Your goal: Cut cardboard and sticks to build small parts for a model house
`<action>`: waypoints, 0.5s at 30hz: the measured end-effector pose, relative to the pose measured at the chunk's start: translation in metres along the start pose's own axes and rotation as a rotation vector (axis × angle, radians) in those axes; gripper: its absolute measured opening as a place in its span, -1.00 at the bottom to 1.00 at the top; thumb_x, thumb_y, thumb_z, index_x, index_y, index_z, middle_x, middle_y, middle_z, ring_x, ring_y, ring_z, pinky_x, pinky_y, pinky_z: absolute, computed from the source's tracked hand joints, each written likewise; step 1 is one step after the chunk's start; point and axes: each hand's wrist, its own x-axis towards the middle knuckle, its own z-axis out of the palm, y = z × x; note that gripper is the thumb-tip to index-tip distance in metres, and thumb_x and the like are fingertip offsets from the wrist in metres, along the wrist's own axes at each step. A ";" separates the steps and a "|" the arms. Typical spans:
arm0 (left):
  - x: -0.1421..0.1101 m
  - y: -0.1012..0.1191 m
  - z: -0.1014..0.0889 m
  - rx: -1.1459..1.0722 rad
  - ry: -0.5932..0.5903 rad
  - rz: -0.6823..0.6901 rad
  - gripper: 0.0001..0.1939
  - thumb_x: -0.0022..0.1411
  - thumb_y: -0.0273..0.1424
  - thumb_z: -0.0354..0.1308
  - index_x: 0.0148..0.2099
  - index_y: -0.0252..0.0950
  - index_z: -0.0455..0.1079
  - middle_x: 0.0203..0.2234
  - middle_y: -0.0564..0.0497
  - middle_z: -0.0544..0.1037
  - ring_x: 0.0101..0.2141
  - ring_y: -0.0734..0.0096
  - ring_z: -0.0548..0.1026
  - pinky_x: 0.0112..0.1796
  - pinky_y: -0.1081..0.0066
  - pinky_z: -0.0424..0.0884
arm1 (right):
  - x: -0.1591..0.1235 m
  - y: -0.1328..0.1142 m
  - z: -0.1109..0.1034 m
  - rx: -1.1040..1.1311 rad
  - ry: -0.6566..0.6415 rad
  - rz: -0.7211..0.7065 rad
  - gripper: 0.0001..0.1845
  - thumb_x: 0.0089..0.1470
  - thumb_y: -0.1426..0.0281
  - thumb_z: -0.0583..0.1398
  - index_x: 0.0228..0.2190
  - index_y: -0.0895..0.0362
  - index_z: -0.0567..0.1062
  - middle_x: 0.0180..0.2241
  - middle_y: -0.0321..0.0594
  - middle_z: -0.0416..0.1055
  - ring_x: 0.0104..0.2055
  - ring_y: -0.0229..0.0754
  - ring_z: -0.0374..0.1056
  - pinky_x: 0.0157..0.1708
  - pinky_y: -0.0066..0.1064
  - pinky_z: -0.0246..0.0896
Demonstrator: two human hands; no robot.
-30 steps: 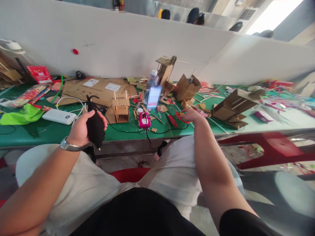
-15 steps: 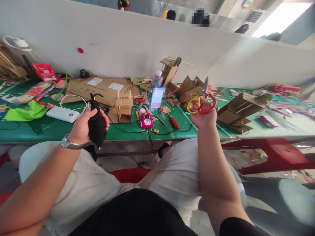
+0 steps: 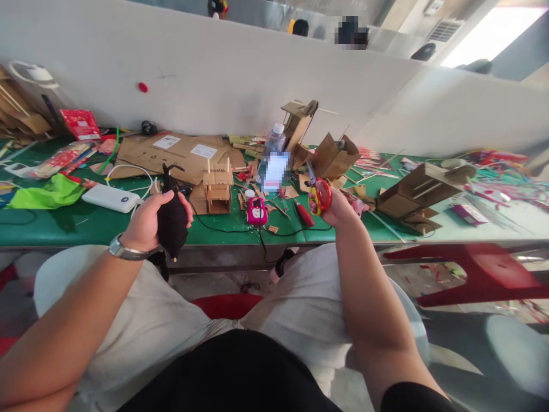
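My left hand [image 3: 148,220] is wrapped round a black cloth bundle [image 3: 172,223], tied at the top, with a thin stick end showing below. It is held above the table's front edge. In my right hand [image 3: 337,207] is a pair of scissors [image 3: 321,196] with red and yellow handles, the blades pointing up and away to the left. A small cardboard structure with sticks [image 3: 217,186] stands between my hands. Near it lie a pink case with a cartoon face [image 3: 257,212] and a red-handled tool [image 3: 304,213].
A white power bank [image 3: 110,198] with a cable lies at left beside green fabric [image 3: 47,191]. Behind are flat cardboard [image 3: 171,153], a plastic bottle [image 3: 274,140] and a lit phone [image 3: 275,170]. Cardboard models [image 3: 422,191] stand at right. A red stool [image 3: 480,266] is below.
My right hand has moved left and slightly down with the scissors, whose blades have swung from pointing up right to up left. My left hand has barely moved.
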 end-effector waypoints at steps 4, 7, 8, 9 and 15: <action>0.001 0.000 0.000 -0.004 0.012 0.000 -0.73 0.19 -0.20 0.26 -0.29 -0.35 0.50 -0.46 -0.11 0.58 -0.49 0.24 0.57 -0.51 0.35 0.55 | -0.007 0.000 0.007 0.011 -0.045 -0.015 -0.74 0.29 0.09 0.17 -0.23 0.01 0.40 -0.47 -0.33 0.33 -0.46 -0.19 0.34 -0.49 -0.41 0.37; 0.001 -0.001 -0.001 -0.005 0.012 -0.005 -0.73 0.18 -0.20 0.26 -0.29 -0.34 0.51 -0.47 -0.11 0.58 -0.49 0.24 0.57 -0.51 0.34 0.54 | -0.016 -0.004 0.008 -0.026 -0.128 -0.018 -0.59 0.31 -0.07 0.06 -0.16 0.00 0.39 -0.42 -0.28 0.39 -0.42 -0.15 0.39 -0.45 -0.36 0.38; 0.001 -0.001 -0.001 -0.004 0.010 -0.006 -0.74 0.18 -0.20 0.26 -0.29 -0.34 0.51 -0.47 -0.11 0.59 -0.49 0.24 0.57 -0.51 0.34 0.54 | -0.020 -0.006 0.009 -0.048 -0.178 -0.019 -0.52 0.30 -0.13 0.02 -0.14 -0.01 0.38 -0.39 -0.26 0.42 -0.41 -0.13 0.41 -0.46 -0.35 0.37; 0.001 -0.001 -0.002 -0.004 0.005 -0.008 -0.74 0.19 -0.20 0.26 -0.29 -0.33 0.51 -0.46 -0.11 0.59 -0.49 0.24 0.57 -0.51 0.34 0.55 | -0.024 -0.007 0.011 -0.071 -0.235 -0.018 -0.46 0.29 -0.19 -0.02 -0.12 -0.01 0.37 -0.37 -0.23 0.45 -0.41 -0.11 0.42 -0.47 -0.34 0.35; 0.002 -0.002 -0.002 0.013 -0.011 -0.046 -0.73 0.21 -0.19 0.25 -0.29 -0.33 0.51 -0.46 -0.12 0.60 -0.48 0.25 0.57 -0.50 0.35 0.55 | -0.046 0.019 0.050 -0.117 -0.830 0.101 -0.29 0.14 -0.33 0.08 -0.08 0.03 0.30 -0.26 -0.11 0.58 -0.44 -0.10 0.52 -0.54 -0.40 0.30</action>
